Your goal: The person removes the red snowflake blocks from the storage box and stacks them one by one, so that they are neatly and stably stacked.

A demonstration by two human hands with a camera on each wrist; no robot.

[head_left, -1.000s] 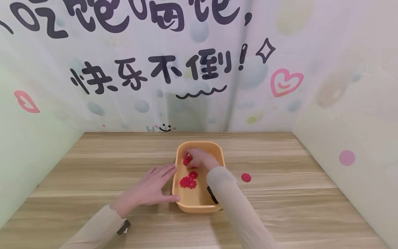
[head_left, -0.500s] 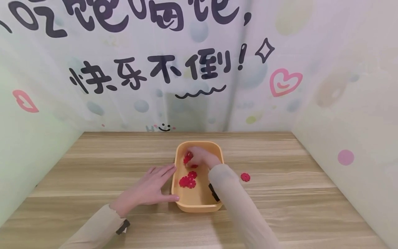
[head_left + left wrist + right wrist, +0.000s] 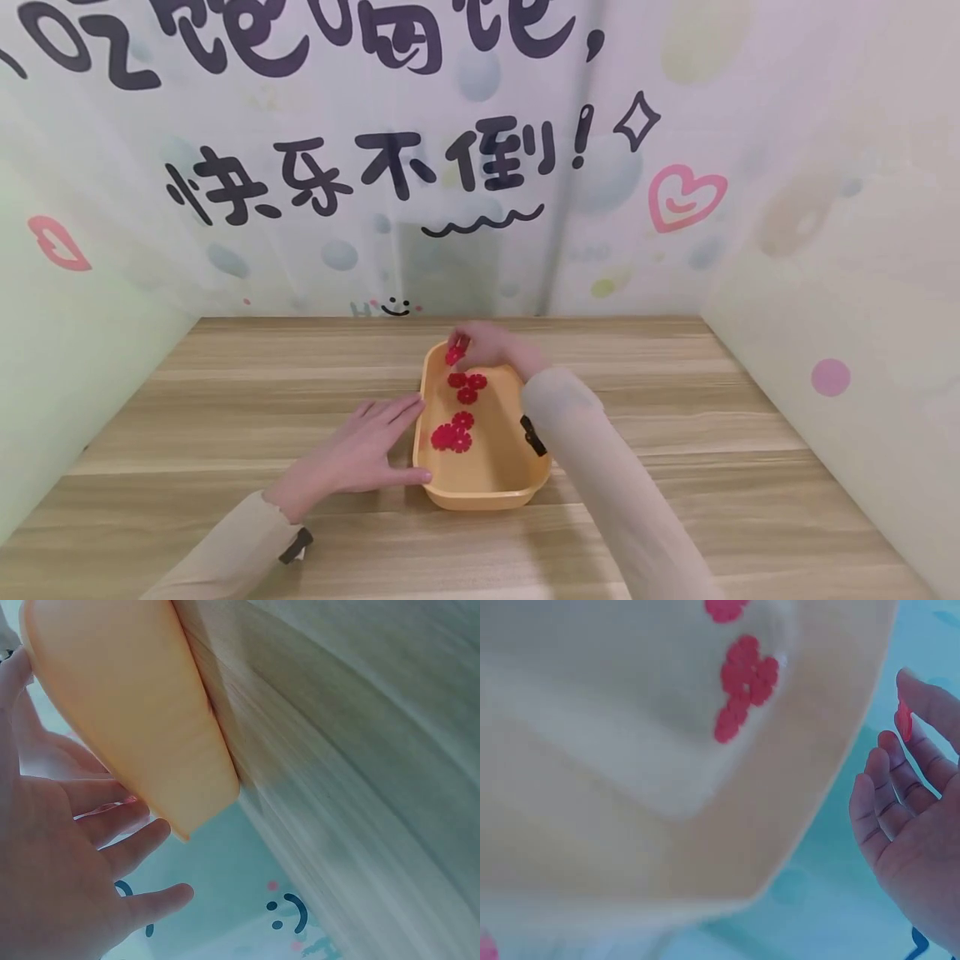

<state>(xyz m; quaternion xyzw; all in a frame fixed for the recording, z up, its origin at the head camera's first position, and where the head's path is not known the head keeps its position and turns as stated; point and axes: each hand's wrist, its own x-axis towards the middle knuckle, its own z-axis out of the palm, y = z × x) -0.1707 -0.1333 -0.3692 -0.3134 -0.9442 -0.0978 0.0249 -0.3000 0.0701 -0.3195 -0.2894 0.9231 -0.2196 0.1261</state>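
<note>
Unlike the head view, the right wrist view shows the right hand (image 3: 926,817) palm-on, pinching a red disc (image 3: 904,722); the left hand (image 3: 369,454), spread, touches the tray (image 3: 480,502).

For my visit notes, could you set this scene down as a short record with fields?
Container: pale-orange rounded rectangular tub, apparently plastic
Inside: two groups of small red flower-shaped discs
Surface: brown wood-grain tabletop
Left hand: touches the tub's left rim
Right hand: at the tub's far end, pinching another red disc
Sleeves: beige
Backdrop: whitish sheet with large black lettering
</note>
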